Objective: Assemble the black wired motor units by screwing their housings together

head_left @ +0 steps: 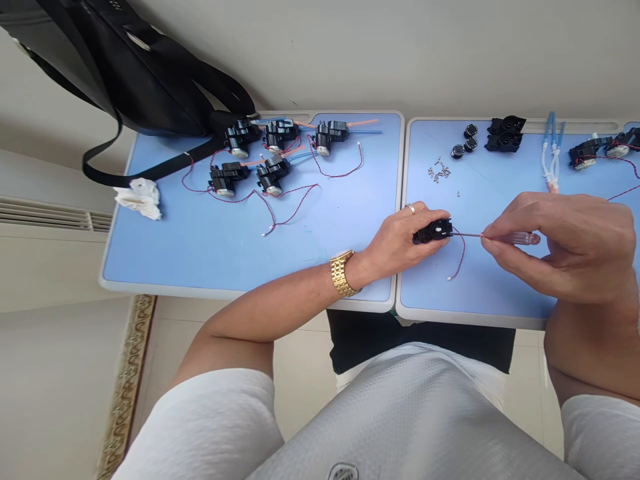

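The left hand [400, 241] has its fingers clamped around a black plastic housing [433, 231] trailing red wire [461, 257]. The right hand [565, 248] pinches a screwdriver [515, 237], its tip touching the housing.

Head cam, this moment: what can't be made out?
Head view: the left hand hides most of the black plastic housing it holds.
Head view: the right hand covers part of the clear-handled screwdriver; its tip's contact with the housing is unclear.
Head view: the loose metal screws are too small to count.
Head view: the right edge cuts off the black wired assembly.
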The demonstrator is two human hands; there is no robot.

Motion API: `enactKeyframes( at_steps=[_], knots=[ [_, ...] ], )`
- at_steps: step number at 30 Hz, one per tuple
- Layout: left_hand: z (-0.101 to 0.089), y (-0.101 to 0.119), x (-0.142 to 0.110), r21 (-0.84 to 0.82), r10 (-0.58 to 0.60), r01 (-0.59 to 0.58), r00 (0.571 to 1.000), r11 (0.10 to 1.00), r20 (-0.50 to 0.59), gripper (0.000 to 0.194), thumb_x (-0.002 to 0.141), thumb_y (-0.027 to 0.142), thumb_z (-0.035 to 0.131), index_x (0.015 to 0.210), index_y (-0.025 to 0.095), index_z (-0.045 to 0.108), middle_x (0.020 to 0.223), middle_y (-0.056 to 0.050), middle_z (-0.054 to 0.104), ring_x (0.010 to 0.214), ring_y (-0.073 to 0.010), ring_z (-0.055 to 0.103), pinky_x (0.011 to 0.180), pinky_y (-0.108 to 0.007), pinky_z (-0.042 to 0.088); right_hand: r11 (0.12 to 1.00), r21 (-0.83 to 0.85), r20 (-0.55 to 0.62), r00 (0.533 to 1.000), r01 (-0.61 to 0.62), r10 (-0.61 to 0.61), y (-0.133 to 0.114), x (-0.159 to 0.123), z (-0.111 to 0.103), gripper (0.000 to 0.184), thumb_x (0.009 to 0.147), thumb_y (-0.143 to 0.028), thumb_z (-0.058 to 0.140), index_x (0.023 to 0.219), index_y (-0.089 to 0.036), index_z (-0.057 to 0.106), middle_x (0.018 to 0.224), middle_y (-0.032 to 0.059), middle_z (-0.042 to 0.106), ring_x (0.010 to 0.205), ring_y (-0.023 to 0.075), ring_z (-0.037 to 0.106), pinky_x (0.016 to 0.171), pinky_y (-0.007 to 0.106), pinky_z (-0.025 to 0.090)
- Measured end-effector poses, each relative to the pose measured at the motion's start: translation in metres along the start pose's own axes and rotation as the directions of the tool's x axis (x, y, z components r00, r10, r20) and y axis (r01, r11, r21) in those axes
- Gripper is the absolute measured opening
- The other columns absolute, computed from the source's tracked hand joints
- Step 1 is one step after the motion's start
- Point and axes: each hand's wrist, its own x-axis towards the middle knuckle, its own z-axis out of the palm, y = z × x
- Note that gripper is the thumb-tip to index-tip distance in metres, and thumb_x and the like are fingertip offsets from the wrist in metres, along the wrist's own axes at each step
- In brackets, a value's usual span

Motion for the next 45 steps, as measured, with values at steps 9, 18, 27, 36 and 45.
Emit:
enactKeyframes(
  at_steps=[9, 18, 27, 36, 45],
  knots=[
    [-0.0001, 0.0005, 0.0006, 0.001, -0.001, 0.001, 1.0, 1.0, 0.011, 0.035, 0.107, 0.042, 0.072, 0.136, 0.022, 0.075, 0.107, -0.007, 0.077, 0.091, -0.0178, 0.072, 0.087, -0.032, 0.06, 1.0, -0.014, 0.029, 1.0, 0.008, -0.008, -0.0016, 0.0014, -0.0006, 0.022, 0.089, -0.017, 0.078, 0.092, -0.039, 0.078, 0.067, -0.0087, 0.069, 0.055, 0.0159, 0.064, 0.051, 0.036, 0.048],
    [-0.0007, 0.0011, 0.0016, 0.003, -0.012, 0.011, 1.0, 1.0, 0.027, 0.034, 0.107, 0.042, 0.072, 0.134, 0.021, 0.075, 0.107, -0.007, 0.078, 0.092, -0.0181, 0.073, 0.088, -0.032, 0.061, 0.989, -0.149, 0.007, 1.0, -0.017, 0.018, -0.0033, -0.0052, -0.0038, 0.018, 0.094, -0.023, 0.08, 0.095, -0.041, 0.078, 0.07, -0.0102, 0.074, 0.056, 0.017, 0.068, 0.051, 0.038, 0.048],
    [-0.0009, 0.0017, 0.0012, 0.01, -0.012, 0.012, 1.0, 1.0, 0.012, 0.033, 0.107, 0.041, 0.073, 0.134, 0.021, 0.074, 0.106, -0.006, 0.077, 0.092, -0.0173, 0.072, 0.087, -0.031, 0.06, 0.9, -0.433, 0.045, 0.999, 0.037, -0.019, -0.0014, -0.0077, -0.0075, 0.03, 0.104, -0.041, 0.078, 0.079, -0.028, 0.067, 0.059, -0.0058, 0.065, 0.051, 0.0135, 0.057, 0.049, 0.035, 0.032],
    [-0.0031, 0.0033, 0.0011, 0.039, -0.047, 0.046, 0.998, 0.998, 0.044, 0.034, 0.107, 0.041, 0.073, 0.136, 0.022, 0.073, 0.109, -0.006, 0.077, 0.093, -0.0183, 0.073, 0.088, -0.032, 0.059, 0.922, -0.375, 0.15, 0.988, 0.098, -0.044, -0.005, -0.0053, -0.0075, 0.008, 0.109, -0.024, 0.064, 0.103, -0.026, 0.068, 0.082, -0.0031, 0.077, 0.067, 0.0154, 0.07, 0.061, 0.034, 0.044],
    [-0.0027, 0.005, 0.0008, 0.048, -0.059, 0.056, 0.996, 0.997, 0.063, 0.029, 0.107, 0.036, 0.073, 0.132, 0.022, 0.074, 0.108, -0.006, 0.077, 0.093, -0.0182, 0.072, 0.088, -0.032, 0.06, 0.875, -0.48, 0.044, 0.998, 0.054, -0.037, -0.0003, -0.0063, -0.0051, 0.033, 0.108, -0.046, 0.072, 0.082, -0.026, 0.065, 0.057, -0.0056, 0.063, 0.049, 0.014, 0.054, 0.05, 0.036, 0.032]
  ],
)
